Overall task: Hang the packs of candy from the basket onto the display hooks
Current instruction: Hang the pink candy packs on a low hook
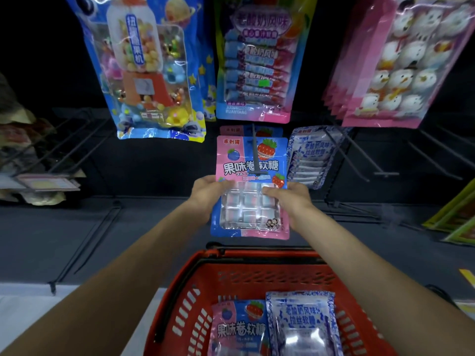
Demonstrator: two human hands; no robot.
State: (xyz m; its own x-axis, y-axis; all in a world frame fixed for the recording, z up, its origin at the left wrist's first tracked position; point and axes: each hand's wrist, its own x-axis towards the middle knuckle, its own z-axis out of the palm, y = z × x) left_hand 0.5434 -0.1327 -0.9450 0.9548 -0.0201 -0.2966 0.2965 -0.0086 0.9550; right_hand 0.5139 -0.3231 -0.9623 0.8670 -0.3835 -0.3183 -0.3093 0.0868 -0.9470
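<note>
A pink and blue pack of fruit roll candy (250, 160) is threaded on a grey display hook (255, 150), with another like it behind. My left hand (208, 195) grips its left edge and my right hand (290, 196) grips its right edge, thumbs on the front. Below, the red basket (257, 273) holds another pink and blue pack (239, 327) and a blue and white pack (303, 322).
A blue and white pack (312, 155) hangs on the hook to the right. Above hang a blue toy-candy bag (146, 68), a purple pack (257, 60) and pink marshmallow bags (401, 62). Bare hooks (437, 155) stick out right and left. Packs lie at far left (38, 181).
</note>
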